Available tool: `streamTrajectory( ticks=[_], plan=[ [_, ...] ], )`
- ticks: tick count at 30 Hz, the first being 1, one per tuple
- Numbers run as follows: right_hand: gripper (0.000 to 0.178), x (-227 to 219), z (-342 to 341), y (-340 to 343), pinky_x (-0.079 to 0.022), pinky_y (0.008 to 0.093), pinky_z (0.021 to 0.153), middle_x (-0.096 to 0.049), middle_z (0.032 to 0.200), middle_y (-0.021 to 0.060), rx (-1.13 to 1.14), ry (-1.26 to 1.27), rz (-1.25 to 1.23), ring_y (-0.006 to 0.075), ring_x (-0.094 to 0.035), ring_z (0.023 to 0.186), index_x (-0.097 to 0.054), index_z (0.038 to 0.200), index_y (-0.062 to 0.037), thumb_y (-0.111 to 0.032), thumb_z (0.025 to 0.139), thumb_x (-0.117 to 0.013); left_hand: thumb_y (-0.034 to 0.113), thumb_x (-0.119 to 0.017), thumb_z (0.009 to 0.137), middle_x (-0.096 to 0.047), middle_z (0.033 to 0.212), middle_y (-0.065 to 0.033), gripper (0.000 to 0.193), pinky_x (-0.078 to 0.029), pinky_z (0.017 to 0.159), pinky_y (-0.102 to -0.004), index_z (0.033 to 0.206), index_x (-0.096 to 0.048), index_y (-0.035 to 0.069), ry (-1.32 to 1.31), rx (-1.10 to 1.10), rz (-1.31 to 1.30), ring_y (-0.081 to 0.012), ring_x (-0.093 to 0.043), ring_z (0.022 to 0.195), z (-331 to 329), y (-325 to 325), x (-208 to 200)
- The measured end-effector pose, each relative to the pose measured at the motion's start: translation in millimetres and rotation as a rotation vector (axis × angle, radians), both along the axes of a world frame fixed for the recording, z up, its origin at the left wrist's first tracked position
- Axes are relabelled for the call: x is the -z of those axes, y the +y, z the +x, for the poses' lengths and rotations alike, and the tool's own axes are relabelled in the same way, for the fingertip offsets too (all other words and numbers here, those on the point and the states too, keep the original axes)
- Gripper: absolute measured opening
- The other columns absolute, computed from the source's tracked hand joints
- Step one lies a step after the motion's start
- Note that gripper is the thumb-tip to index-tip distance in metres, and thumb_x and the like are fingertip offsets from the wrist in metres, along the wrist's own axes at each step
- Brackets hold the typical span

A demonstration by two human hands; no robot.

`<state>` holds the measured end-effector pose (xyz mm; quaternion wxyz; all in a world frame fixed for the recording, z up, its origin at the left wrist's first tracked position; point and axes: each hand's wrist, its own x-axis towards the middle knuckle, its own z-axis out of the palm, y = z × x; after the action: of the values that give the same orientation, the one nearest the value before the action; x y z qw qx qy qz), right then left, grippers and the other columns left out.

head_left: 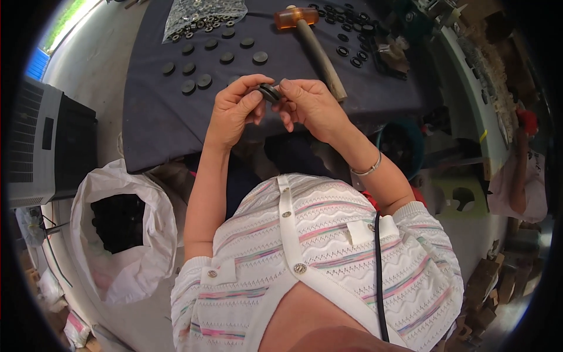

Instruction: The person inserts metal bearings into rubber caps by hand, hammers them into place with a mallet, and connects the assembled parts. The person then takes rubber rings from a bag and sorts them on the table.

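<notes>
Between my two hands, above the near part of the dark table, is a small dark grooved round part (269, 92). My left hand (237, 108) pinches its left side between thumb and fingers. From the other side, the fingertips of my right hand (311, 105) close on it too. Several dark round discs (227, 58) lie scattered on the cloth beyond my left hand. A mallet (296, 19) with an amber head rests beyond my right hand, its wooden handle (324, 61) pointing back toward my wrist.
A clear bag of small metal-and-black rings (202, 17) sits at the far left of the table (158, 123). Black rings (343, 51) lie at the far right. A white sack (158, 234) of black pieces stands left, a teal bucket (417, 154) right, a grey machine (35, 135) far left.
</notes>
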<state>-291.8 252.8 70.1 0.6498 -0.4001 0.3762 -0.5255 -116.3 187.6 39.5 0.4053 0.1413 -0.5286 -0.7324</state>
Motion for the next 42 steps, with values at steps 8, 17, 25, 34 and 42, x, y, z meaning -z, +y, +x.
streamTrajectory(
  ticks=[8,17,25,34,42],
  plan=[
    [0.029,-3,3,9,-0.049,0.0212,0.051,-0.062,0.079,0.0054,0.055,-0.031,-0.080,0.0083,-0.057,0.060,-0.063,0.104,0.0017,-0.025,0.095,-0.056,0.016,-0.057,0.093,-0.054,0.070,-0.0009,0.027,-0.036,0.046,-0.0166,0.115,-0.058,0.000,0.116,0.015,0.114,-0.0064,-0.049,0.058,-14,3,8],
    [0.029,-3,-16,28,-0.048,0.0204,0.050,-0.064,0.080,0.0041,0.176,-0.103,-0.074,0.0076,-0.057,0.060,-0.057,0.116,0.0019,-0.014,0.092,-0.057,0.017,-0.054,0.095,-0.053,0.067,-0.0023,0.022,-0.032,0.042,-0.0183,0.110,-0.058,0.001,0.207,0.131,0.250,-0.0097,-0.048,0.053,-56,5,8],
    [0.041,-18,-65,56,-0.048,0.0210,0.060,-0.054,0.078,-0.0003,0.397,0.229,-0.345,0.0078,-0.055,0.062,-0.051,0.129,-0.0029,-0.008,0.089,-0.061,0.026,-0.046,0.098,-0.045,0.060,0.0000,0.025,-0.030,0.040,-0.0206,0.098,-0.057,0.003,0.225,0.483,0.581,-0.0114,-0.039,0.046,-128,21,-13],
    [0.032,-54,-189,104,-0.049,0.0235,0.069,-0.059,0.093,0.0032,1.174,0.651,-0.667,0.0105,-0.058,0.080,-0.055,0.115,0.0030,-0.012,0.088,-0.065,0.022,-0.047,0.097,-0.047,0.059,0.0004,0.026,-0.032,0.044,-0.0200,0.103,-0.060,0.000,-0.303,0.014,-0.150,-0.0079,-0.043,0.048,-192,36,2],
    [0.026,-116,-350,153,-0.053,0.0252,0.053,-0.063,0.079,0.0051,1.708,0.544,-0.739,0.0090,-0.059,0.066,-0.058,0.102,0.0064,-0.011,0.085,-0.067,0.010,-0.054,0.093,-0.046,0.057,0.0041,0.014,-0.033,0.045,-0.0204,0.093,-0.065,0.001,-0.295,-0.085,-0.518,-0.0025,-0.042,0.049,-194,32,35]
  ],
)
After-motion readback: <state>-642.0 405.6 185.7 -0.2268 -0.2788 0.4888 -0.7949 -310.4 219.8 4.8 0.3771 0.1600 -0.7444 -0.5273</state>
